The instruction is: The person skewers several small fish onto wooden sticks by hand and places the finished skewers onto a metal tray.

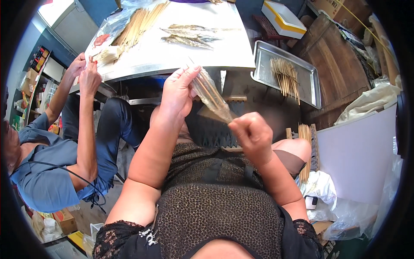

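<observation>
My left hand [177,92] pinches the upper end of a long, flat, translucent piece of what looks like dried fish [211,92]. Thin bamboo sticks run lengthwise along it, and a fine tip pokes out above my thumb. The narrow lower end is between the thumb and curled fingers of my right hand [253,136]. The piece hangs at a slant over my lap, just off the front edge of the white table [145,66]. On that table lie several similar greyish-brown dried fish [190,35], one of them with a stick reaching to the right.
Loose bamboo skewers [137,27] lie beside a plastic bag [111,29] on the table. A metal tray [310,73] at right holds a bundle of skewered pieces [284,73]. More skewers [304,142] stand by my right knee. At left, a co-worker's hands [89,76] work near the table.
</observation>
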